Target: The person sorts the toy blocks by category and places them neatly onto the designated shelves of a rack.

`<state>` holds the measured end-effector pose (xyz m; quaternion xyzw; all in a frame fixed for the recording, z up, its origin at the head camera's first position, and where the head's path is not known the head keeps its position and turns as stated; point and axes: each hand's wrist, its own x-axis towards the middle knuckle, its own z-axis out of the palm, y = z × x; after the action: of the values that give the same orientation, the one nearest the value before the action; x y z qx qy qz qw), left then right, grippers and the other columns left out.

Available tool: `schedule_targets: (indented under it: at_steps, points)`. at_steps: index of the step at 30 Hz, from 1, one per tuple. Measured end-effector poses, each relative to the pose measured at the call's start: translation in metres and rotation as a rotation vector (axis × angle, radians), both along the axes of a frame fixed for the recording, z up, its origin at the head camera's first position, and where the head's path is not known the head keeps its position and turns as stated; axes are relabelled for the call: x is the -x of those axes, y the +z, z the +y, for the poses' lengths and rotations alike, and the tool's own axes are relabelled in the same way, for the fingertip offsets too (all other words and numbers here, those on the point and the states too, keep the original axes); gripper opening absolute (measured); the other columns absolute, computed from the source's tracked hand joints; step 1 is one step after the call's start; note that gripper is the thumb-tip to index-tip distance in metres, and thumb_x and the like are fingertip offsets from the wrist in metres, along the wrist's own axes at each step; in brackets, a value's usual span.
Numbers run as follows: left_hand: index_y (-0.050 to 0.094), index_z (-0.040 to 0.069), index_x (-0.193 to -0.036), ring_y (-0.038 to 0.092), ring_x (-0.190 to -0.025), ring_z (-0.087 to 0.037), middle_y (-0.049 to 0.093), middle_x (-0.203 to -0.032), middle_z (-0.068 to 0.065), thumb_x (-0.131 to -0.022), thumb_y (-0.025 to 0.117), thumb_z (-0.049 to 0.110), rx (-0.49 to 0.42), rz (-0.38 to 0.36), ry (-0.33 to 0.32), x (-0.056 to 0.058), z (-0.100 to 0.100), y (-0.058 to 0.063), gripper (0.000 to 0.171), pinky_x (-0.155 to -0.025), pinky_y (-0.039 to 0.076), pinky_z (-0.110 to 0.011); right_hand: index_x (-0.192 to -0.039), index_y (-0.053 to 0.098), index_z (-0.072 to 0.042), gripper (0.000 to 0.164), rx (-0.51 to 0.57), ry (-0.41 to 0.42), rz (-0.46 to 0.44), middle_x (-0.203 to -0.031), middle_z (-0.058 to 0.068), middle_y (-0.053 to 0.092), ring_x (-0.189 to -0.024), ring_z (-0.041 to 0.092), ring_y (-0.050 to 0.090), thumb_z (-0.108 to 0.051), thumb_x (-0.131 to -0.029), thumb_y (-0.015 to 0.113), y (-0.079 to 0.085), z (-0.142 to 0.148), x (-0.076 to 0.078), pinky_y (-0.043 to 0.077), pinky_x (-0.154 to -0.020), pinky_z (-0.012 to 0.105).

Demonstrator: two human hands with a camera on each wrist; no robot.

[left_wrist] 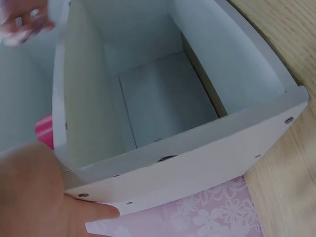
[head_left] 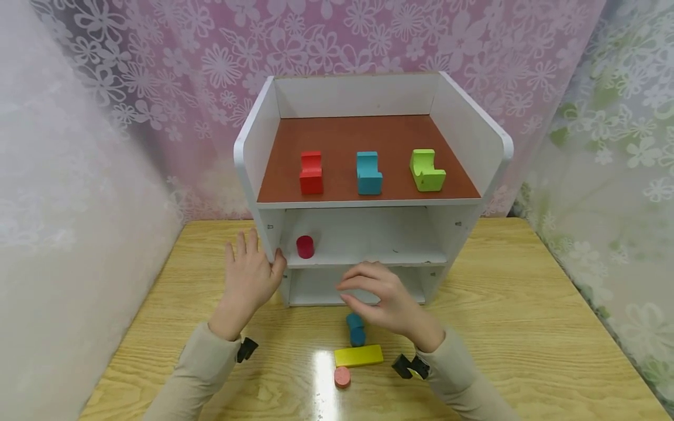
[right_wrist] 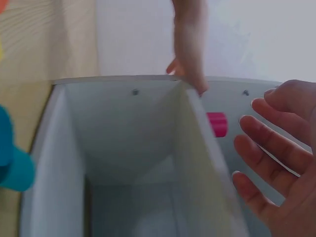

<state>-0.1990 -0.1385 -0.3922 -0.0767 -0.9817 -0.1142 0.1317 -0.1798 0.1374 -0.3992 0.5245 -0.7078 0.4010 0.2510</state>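
My left hand rests against the left side of a small white shelf unit, thumb at its front edge. In front of the shelves hovers my right hand, fingers loosely curved with nothing between them. A dark pink cylinder stands at the left of the middle shelf; the right wrist view shows this pink cylinder beyond the right fingers. On the brown top sit a red notched block, a blue notched block and a green notched block.
On the wooden table before the unit lie blue cylinder-shaped blocks, a yellow rectangular block and a coral round block. A pink flowered curtain hangs behind. The unit's raised side walls border its top.
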Motion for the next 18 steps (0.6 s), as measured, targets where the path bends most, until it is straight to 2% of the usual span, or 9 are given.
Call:
schedule_targets:
  at_steps: [5,11,18]
  points:
    - [0.049,0.004,-0.145,0.028,-0.137,-0.055,0.037,-0.147,-0.030,-0.100,0.032,0.039,-0.011,0.009,0.006,-0.001,0.001,0.003,0.058,-0.108,0.015,-0.070,-0.103,0.074,-0.011,0.012,-0.024,-0.003,-0.034,-0.101,0.002,0.068,-0.092,0.016,0.063,-0.015,-0.097,0.064,-0.017,0.008,-0.001,0.048,-0.085,0.030]
    - [0.059,0.001,-0.133,0.032,-0.135,-0.055,0.040,-0.146,-0.030,-0.101,0.037,0.040,-0.029,0.031,0.016,-0.005,0.003,0.006,0.055,-0.107,0.018,-0.071,-0.103,0.073,-0.009,0.011,-0.067,0.027,-0.092,-0.100,0.003,0.069,-0.092,0.017,0.064,-0.010,-0.094,0.067,-0.033,0.013,0.003,0.051,-0.083,0.030]
    - [0.067,0.000,-0.122,0.031,-0.135,-0.054,0.039,-0.146,-0.030,-0.102,0.036,0.039,-0.041,0.033,0.018,-0.007,0.003,0.004,0.054,-0.107,0.019,-0.070,-0.108,0.072,-0.009,0.026,-0.169,0.066,-0.153,-0.101,0.003,0.069,-0.093,0.016,0.063,0.000,-0.083,0.075,-0.050,0.020,0.008,0.052,-0.083,0.033]
